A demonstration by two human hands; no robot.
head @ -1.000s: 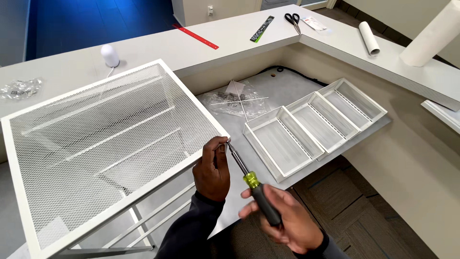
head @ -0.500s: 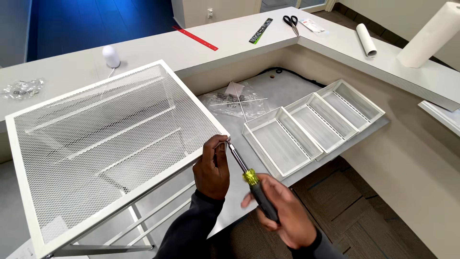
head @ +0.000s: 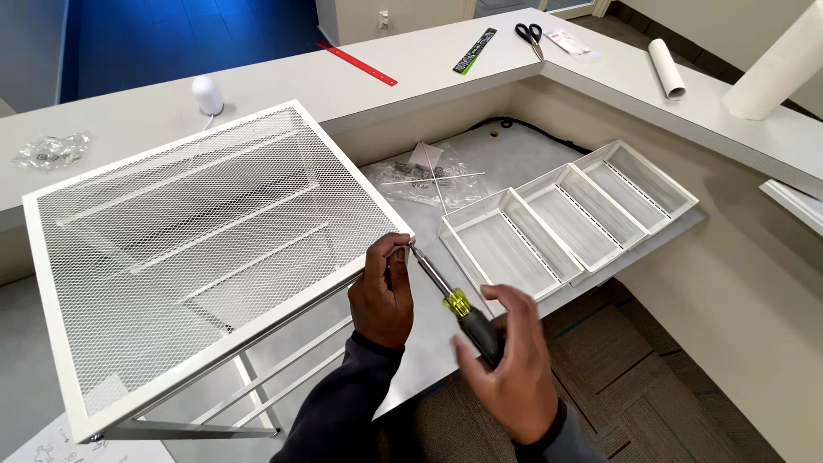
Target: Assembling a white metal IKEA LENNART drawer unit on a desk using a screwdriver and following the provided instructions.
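A white mesh-sided metal frame [head: 197, 240] lies tilted on the grey desk. My left hand [head: 383, 296] pinches at the frame's near right corner, fingertips at the tip of a screwdriver [head: 452, 298]. The screwdriver has a steel shaft, a yellow-green collar and a black handle. My right hand [head: 513, 364] wraps loosely around that handle, fingers partly spread and blurred. The tip meets the frame corner beside my left fingers; a screw there is too small to make out.
Three white mesh drawers [head: 570, 214] sit side by side on the desk to the right. A clear bag of hardware [head: 424, 176] lies behind them. On the raised counter: scissors [head: 530, 34], a red ruler [head: 358, 63], a paper roll [head: 665, 67], another small bag [head: 51, 150].
My right hand has shifted its hold around the screwdriver handle, fingers spreading. The left hand and the frame have stayed where they were.
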